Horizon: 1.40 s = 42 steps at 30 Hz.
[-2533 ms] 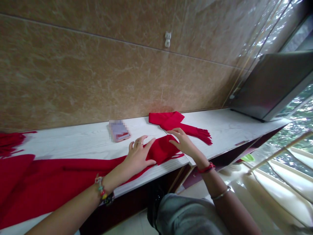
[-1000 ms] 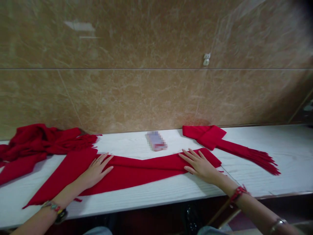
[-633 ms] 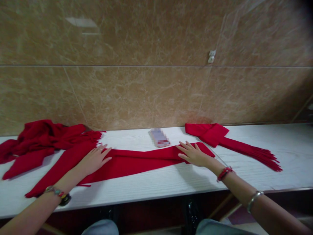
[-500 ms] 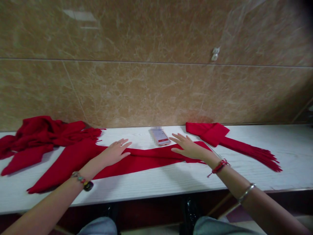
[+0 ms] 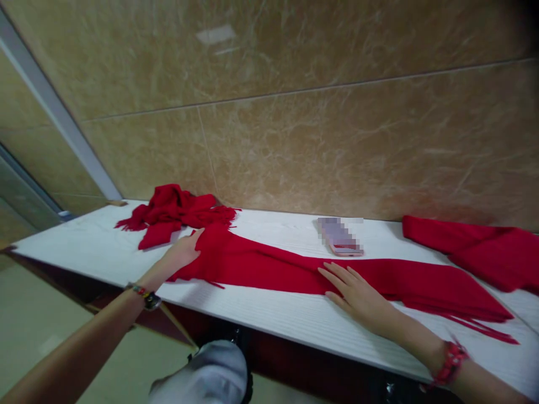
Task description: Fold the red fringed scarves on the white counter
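Note:
A long red scarf [image 5: 269,275] with fringed ends lies lengthwise along the white tabletop, with a fold line along part of it. At its left end, my left hand [image 5: 184,252] is closed on the cloth near the edge; some of its fingertips are hidden by the fabric. My right hand [image 5: 349,289] rests flat on the scarf's middle to right part, fingers stretched out and palm down. Behind the scarf is a phone [image 5: 341,238], partly blurred out.
A crumpled red scarf [image 5: 177,207] is heaped at the back left of the white table [image 5: 84,235]. Another folded red scarf [image 5: 484,247] lies at the right. A tan marble-tiled wall [image 5: 295,151] borders the table's back edge.
The view has swung left. My left hand has gone to the scarf's left end and closed on it. My right hand has settled flat on the cloth, which now lies straighter.

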Motion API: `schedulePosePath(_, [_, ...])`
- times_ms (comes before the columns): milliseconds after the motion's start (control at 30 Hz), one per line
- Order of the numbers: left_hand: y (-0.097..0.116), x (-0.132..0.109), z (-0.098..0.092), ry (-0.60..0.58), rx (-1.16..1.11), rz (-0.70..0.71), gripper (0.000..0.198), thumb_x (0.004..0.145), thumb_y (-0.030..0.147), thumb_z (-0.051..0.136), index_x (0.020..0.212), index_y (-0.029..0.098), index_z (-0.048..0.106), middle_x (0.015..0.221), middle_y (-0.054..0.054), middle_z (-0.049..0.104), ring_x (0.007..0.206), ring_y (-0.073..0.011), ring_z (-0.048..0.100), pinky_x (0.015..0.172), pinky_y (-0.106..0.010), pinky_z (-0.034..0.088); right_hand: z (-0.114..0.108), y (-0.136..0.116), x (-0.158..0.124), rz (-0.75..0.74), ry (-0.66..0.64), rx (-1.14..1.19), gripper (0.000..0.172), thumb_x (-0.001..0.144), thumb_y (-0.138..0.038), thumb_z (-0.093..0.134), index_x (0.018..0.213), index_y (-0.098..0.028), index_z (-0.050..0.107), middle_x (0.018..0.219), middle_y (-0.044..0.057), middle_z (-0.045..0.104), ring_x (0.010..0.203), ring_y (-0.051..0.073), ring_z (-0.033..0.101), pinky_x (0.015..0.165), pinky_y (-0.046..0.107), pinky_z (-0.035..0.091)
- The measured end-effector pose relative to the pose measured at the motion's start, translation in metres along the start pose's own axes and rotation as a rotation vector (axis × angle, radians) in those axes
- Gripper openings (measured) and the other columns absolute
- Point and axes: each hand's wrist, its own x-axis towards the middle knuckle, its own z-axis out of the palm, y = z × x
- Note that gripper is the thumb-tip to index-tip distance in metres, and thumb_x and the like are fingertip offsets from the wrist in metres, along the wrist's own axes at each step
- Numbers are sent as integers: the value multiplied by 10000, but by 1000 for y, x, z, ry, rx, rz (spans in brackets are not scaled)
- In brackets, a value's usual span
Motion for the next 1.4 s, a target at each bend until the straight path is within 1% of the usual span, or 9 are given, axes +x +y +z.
schedulePosePath(100, [-18, 0, -9, -18, 28, -7, 536, 817, 206, 421, 1326, 107, 281, 1271, -111, 465, 1105, -248, 471, 926, -333, 362, 4, 4, -1, -22, 32, -6, 462, 880, -415, 316, 1286, -216, 413, 1309, 108, 439, 1209, 244, 389, 983, 472, 343])
schedulePosePath(233, [-10, -1, -7, -25, 116, -53, 543, 844, 352, 435, 1336, 170, 296, 1358, -167, 328, 1199, -376, 324, 914, -531, 303, 10, 5, -2, -40, 61, -11, 441, 883, -393, 311, 1271, -222, 432, 1295, 110, 452, 1190, 250, 411, 971, 471, 363])
schedulePosePath(367, [30, 2, 10, 51, 138, 161, 527, 845, 412, 432, 1328, 235, 319, 1440, -131, 152, 1304, -335, 102, 989, -545, 175, 4, 0, -3, -28, 23, -3, 441, 876, -387, 336, 1270, -214, 431, 1283, 112, 460, 1185, 254, 414, 972, 468, 361])
schedulePosePath(467, [74, 14, 19, -11, 33, 365, 505, 859, 443, 395, 1326, 270, 313, 1444, -111, 152, 1314, -299, 86, 1007, -516, 166, -15, 7, 9, -37, 10, 48, 442, 867, -380, 370, 1278, -223, 417, 1298, 100, 441, 1177, 241, 424, 963, 426, 384])
schedulePosePath(633, [149, 61, 23, -49, -61, 540, 505, 867, 470, 364, 1332, 290, 287, 1447, -102, 147, 1320, -277, 52, 1015, -508, 131, -52, 75, 63, 15, 49, 2, 386, 838, -169, 331, 1163, -202, 538, 1231, 81, 507, 1118, 208, 480, 966, 395, 377])
schedulePosePath(767, [189, 99, 30, -57, -119, 542, 525, 869, 485, 339, 1339, 259, 277, 1438, -124, 168, 1317, -280, 74, 1007, -510, 152, -52, 136, 108, 125, -92, -111, 517, 681, 21, 336, 1105, -139, 585, 1094, 107, 607, 1032, 202, 542, 914, 366, 414])
schedulePosePath(1033, [202, 105, 33, -168, -143, 662, 526, 856, 473, 378, 1333, 269, 291, 1439, -103, 179, 1318, -262, 90, 1026, -435, 181, -19, 165, 152, 184, -122, -142, 522, 654, 59, 361, 1103, -88, 584, 1140, 149, 581, 1095, 232, 501, 920, 382, 399])
schedulePosePath(1233, [203, 86, 29, -231, -167, 707, 517, 858, 435, 402, 1333, 258, 302, 1427, -85, 227, 1313, -247, 135, 1037, -399, 190, -48, 155, 121, 133, -212, -77, 437, 692, 7, 385, 960, -189, 669, 1150, 68, 588, 1096, 200, 509, 949, 352, 391])
schedulePosePath(1400, [209, 64, 29, -282, -251, 896, 532, 828, 441, 468, 1307, 243, 348, 1404, -79, 284, 1291, -222, 219, 1033, -337, 220, -79, 102, 55, 78, -110, 125, 376, 814, -178, 412, 1168, -158, 538, 1238, 88, 517, 1148, 196, 458, 990, 361, 352])
